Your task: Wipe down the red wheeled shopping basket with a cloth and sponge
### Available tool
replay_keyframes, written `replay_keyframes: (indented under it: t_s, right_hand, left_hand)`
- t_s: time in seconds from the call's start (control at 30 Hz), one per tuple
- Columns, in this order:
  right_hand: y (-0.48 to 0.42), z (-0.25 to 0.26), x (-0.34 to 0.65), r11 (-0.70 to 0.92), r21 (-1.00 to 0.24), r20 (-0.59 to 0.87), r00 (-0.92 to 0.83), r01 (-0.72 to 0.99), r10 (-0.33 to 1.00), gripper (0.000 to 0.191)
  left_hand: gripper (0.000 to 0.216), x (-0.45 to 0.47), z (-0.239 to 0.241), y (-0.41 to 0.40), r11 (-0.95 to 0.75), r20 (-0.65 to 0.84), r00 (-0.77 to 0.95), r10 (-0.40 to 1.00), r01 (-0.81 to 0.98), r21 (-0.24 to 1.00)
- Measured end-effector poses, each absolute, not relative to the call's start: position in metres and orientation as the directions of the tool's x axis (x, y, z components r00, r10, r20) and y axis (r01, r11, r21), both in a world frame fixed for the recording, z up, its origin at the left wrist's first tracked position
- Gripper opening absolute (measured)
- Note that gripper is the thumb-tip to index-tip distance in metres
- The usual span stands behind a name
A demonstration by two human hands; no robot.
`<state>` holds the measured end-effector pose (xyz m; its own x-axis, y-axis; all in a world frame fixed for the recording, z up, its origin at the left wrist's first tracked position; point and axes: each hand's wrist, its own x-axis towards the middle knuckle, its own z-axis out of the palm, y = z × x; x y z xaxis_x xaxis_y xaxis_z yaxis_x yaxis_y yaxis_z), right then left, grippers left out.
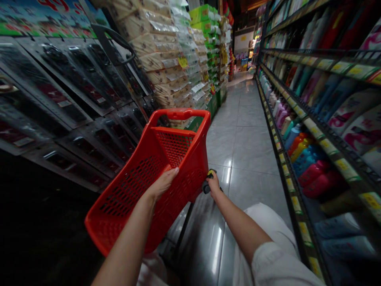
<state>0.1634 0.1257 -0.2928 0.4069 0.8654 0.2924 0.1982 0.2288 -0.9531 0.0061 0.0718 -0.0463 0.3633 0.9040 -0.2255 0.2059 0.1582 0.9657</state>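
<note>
A red plastic shopping cart point(198, 171) with perforated walls stands at an angle in front of me. Its basket shows nothing inside. My left hand point(163, 182) is closed over the cart's near side rim, its thumb along the top. Lower and to the right, my right hand point(213, 186) is closed round a small black and yellow object point(211, 173) beside the cart's outer side. A grey rounded part point(205, 187) shows just left of those fingers; I cannot tell what it belongs to.
Shelves point(312, 127) of bottles run along the right. On the left hang packaged goods point(74, 79) on a rack, with stacked cartons point(160, 51) and green boxes point(208, 35) beyond. A grey tiled floor point(244, 139) leads down the aisle. My white-clothed knee point(264, 222) is at lower right.
</note>
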Motion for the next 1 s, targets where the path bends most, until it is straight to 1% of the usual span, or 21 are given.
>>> replay_keyframes:
  t_s: [0.07, 0.13, 0.17, 0.23, 0.3, 0.43, 0.5, 0.57, 0.63, 0.67, 0.7, 0.83, 0.87, 0.93, 1.0]
  right_hand:
    - [0.136, -0.292, 0.166, 0.137, -0.988, 0.152, 0.481, 0.068, 0.863, 0.061]
    - [0.139, -0.29, 0.164, 0.055, -0.997, 0.02, 0.529, -0.049, 0.848, 0.065]
    - [0.138, -0.288, 0.16, 0.029, -0.997, -0.017, 0.545, -0.075, 0.839, 0.065]
    - [0.134, -0.279, 0.154, 0.013, -0.998, -0.025, 0.57, -0.063, 0.821, 0.066]
    - [0.128, -0.265, 0.149, 0.032, -0.999, 0.002, 0.583, -0.041, 0.813, 0.066]
    - [0.108, -0.227, 0.141, 0.172, -0.984, 0.168, 0.524, 0.042, 0.835, 0.063]
    - [0.092, -0.21, 0.134, 0.27, -0.958, 0.285, 0.443, 0.098, 0.85, 0.061]
    - [0.077, -0.201, 0.127, 0.38, -0.913, 0.408, 0.305, 0.148, 0.861, 0.059]
    - [0.072, -0.198, 0.124, 0.455, -0.874, 0.483, 0.183, 0.172, 0.857, 0.057]
    - [0.073, -0.199, 0.126, 0.464, -0.868, 0.49, 0.162, 0.176, 0.856, 0.057]
    - [0.078, -0.201, 0.128, 0.447, -0.877, 0.475, 0.18, 0.175, 0.861, 0.056]
    - [0.099, -0.208, 0.129, 0.257, -0.957, 0.29, 0.382, 0.138, 0.878, 0.062]
    - [0.098, -0.208, 0.124, 0.241, -0.961, 0.277, 0.397, 0.138, 0.875, 0.065]
    - [0.088, -0.207, 0.109, 0.293, -0.94, 0.337, 0.348, 0.174, 0.875, 0.069]
    - [0.072, -0.207, 0.094, 0.384, -0.897, 0.432, 0.244, 0.221, 0.868, 0.07]
  left_hand:
    - [0.063, 0.006, -0.046, 0.071, 0.166, -0.233, 0.364, 0.902, 0.206, 0.964]
    - [0.062, 0.006, -0.046, 0.071, 0.163, -0.23, 0.365, 0.902, 0.206, 0.965]
    - [0.062, 0.006, -0.046, 0.071, 0.156, -0.224, 0.364, 0.904, 0.205, 0.966]
    - [0.065, 0.007, -0.047, 0.07, 0.151, -0.218, 0.36, 0.907, 0.204, 0.967]
    - [0.069, 0.007, -0.047, 0.071, 0.151, -0.218, 0.348, 0.912, 0.208, 0.966]
    - [0.073, 0.007, -0.05, 0.078, 0.15, -0.218, 0.328, 0.919, 0.22, 0.964]
    - [0.073, 0.006, -0.051, 0.083, 0.127, -0.198, 0.296, 0.935, 0.242, 0.962]
    - [0.074, 0.006, -0.053, 0.09, 0.09, -0.16, 0.255, 0.954, 0.265, 0.96]
    - [0.074, 0.006, -0.055, 0.095, 0.057, -0.123, 0.24, 0.963, 0.263, 0.963]
    - [0.073, 0.006, -0.056, 0.096, 0.053, -0.117, 0.246, 0.962, 0.25, 0.967]
    - [0.071, 0.007, -0.056, 0.097, 0.061, -0.122, 0.259, 0.958, 0.231, 0.971]
    - [0.066, 0.009, -0.058, 0.1, 0.134, -0.175, 0.318, 0.932, 0.147, 0.98]
    - [0.066, 0.009, -0.058, 0.101, 0.133, -0.173, 0.319, 0.932, 0.142, 0.981]
    - [0.067, 0.009, -0.058, 0.105, 0.096, -0.144, 0.299, 0.943, 0.169, 0.981]
    - [0.067, 0.008, -0.059, 0.11, 0.052, -0.113, 0.269, 0.956, 0.224, 0.973]
